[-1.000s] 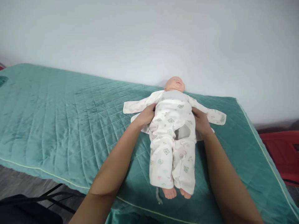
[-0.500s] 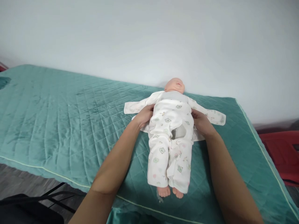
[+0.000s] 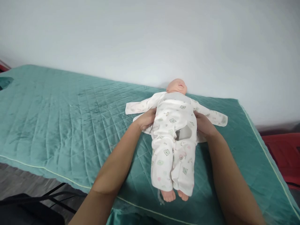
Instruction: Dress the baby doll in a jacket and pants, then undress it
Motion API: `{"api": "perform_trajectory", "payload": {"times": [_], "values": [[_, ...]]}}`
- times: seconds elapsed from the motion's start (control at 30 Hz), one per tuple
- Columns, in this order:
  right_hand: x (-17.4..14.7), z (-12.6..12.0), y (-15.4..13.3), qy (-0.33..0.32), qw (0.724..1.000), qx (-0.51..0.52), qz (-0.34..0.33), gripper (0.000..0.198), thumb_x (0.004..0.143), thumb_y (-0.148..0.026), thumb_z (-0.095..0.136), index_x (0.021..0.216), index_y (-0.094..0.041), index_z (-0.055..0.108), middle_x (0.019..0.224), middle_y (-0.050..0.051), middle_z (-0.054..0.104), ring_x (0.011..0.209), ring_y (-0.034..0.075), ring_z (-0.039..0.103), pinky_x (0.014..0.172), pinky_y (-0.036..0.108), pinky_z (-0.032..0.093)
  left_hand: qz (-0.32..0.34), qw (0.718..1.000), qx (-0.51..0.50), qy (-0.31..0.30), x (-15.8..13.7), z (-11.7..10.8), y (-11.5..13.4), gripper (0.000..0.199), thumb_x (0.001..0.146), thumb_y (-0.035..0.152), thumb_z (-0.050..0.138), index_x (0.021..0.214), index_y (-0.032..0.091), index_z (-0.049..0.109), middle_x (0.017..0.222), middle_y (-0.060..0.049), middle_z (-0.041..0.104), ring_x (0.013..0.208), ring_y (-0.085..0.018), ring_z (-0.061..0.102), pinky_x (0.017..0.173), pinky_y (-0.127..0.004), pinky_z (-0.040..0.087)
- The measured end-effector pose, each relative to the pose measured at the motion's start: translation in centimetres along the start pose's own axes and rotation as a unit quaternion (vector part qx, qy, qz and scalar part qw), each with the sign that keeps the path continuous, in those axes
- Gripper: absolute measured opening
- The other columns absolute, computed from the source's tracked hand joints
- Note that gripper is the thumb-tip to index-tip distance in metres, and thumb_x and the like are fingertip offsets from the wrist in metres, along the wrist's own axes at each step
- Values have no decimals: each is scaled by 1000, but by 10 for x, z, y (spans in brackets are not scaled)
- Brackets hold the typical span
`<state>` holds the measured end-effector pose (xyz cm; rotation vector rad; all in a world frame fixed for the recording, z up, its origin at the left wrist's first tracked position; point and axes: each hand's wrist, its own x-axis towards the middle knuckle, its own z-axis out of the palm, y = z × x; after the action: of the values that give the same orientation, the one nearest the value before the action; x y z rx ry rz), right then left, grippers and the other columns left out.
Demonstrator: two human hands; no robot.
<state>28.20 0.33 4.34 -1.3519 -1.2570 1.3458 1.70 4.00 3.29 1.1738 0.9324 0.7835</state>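
A baby doll lies on its back, head toward the wall and bare feet toward me. White printed baby pants cover its legs and reach high up the torso, with an opening at the crotch. Its white long-sleeved shirt spreads out on both sides, sleeves stretched outward. My left hand is closed at the left side of the pants' upper part. On the opposite side my right hand grips the pants likewise. The fingertips of both hands are partly hidden against the doll's sides.
A green quilted cover lies over the bed, which stands against a pale wall. Beyond the right edge is a red chair. A black object shows at the lower left, over the grey floor.
The doll's hips and legs have shifted slightly to the right in view, and its feet sit a little lower. Both hands keep their hold at the sides of the pants.
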Motion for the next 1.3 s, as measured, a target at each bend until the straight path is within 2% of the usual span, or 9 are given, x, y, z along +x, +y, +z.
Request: {"api": "perform_trajectory", "payload": {"times": [0.07, 0.17, 0.33, 0.53, 0.67, 0.87, 1.0, 1.17, 1.3], "values": [[-2, -2, -1, -6, 1000, -15, -4, 39, 74, -33, 79, 111, -23, 76, 116, 6, 75, 101, 27, 71, 93, 40, 57, -30, 997, -67, -15, 1, 1, -4, 42, 66, 17, 76, 108, 15, 72, 93, -9, 79, 91, -27, 73, 83, -39, 59], [-3, -4, 0, 4, 998, -47, -36, 36, 76, -34, 76, 110, -22, 77, 116, 6, 76, 105, 28, 70, 97, 42, 55, -19, 994, -107, -27, 3, 1, -7, 48, 61, 14, 77, 109, 13, 71, 95, -11, 79, 97, -28, 73, 85, -39, 60], [-2, 0, 1, 45, 988, -111, -102, 33, 77, -37, 73, 104, -19, 78, 113, 7, 76, 107, 30, 68, 99, 44, 51, 20, 997, -75, -24, 2, 4, -6, 52, 61, 16, 79, 113, 16, 71, 108, -11, 77, 110, -30, 69, 94, -41, 57], [0, 0, 4, 97, 973, -164, -130, 29, 80, -35, 66, 98, -16, 79, 109, 9, 77, 103, 30, 68, 96, 43, 50, 52, 996, -66, -20, 4, 6, -7, 51, 61, 21, 81, 112, 16, 72, 108, -12, 77, 113, -33, 67, 100, -46, 53], [0, 0, 3, 95, 973, -173, -116, 29, 78, -35, 67, 98, -17, 78, 107, 8, 77, 101, 30, 68, 94, 43, 51, 37, 995, -74, -47, 7, 1, -9, 51, 61, 19, 80, 111, 15, 72, 106, -13, 77, 112, -34, 67, 99, -47, 53], [-7, 4, -7, 72, 986, -138, -59, 33, 72, -34, 77, 101, -18, 76, 106, 9, 77, 98, 30, 69, 92, 43, 53, 28, 994, -55, -91, 6, -6, -7, 54, 59, 12, 75, 113, 16, 72, 109, -12, 77, 115, -33, 66, 101, -47, 52], [-9, 6, -10, 42, 993, -111, -27, 37, 69, -33, 81, 103, -18, 76, 107, 10, 77, 94, 29, 70, 93, 44, 54, 57, 995, -21, -77, 5, -7, -8, 53, 60, 16, 80, 113, 17, 73, 109, -12, 77, 118, -34, 64, 104, -48, 50], [-8, 6, -5, 39, 994, -81, -55, 41, 72, -38, 80, 108, -19, 74, 114, 9, 75, 101, 29, 69, 98, 45, 53, 69, 996, -15, -47, 6, -4, -8, 47, 65, 27, 82, 111, 17, 74, 108, -11, 77, 116, -34, 65, 102, -48, 51], [-6, 4, 1, 41, 992, -83, -84, 43, 73, -40, 79, 112, -21, 73, 117, 8, 74, 108, 29, 67, 98, 44, 52, 54, 997, -30, -49, 6, 0, -5, 44, 65, 30, 82, 106, 16, 76, 102, -11, 79, 113, -34, 67, 101, -49, 51]]}}
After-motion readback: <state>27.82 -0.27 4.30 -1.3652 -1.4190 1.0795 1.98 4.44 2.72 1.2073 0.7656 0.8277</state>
